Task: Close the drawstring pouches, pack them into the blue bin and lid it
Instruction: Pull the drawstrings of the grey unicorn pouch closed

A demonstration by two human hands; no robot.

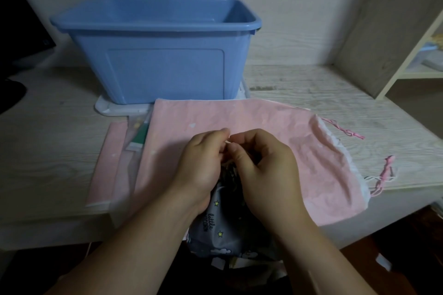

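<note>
The bin (155, 55) stands on its lid (105, 108) behind the flat pouch (239, 132) on the desk (48, 139).

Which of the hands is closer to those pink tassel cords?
Right. The right hand is nearer the pink tassel cords at the table's right edge; the left hand sits beyond it, farther left.

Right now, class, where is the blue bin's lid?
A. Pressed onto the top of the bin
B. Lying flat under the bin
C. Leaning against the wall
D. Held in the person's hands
B: the white lid lies flat on the table with the blue bin standing on it, the bin's top open, while the left hand and right hand work at the dark star-print pouch.
</note>
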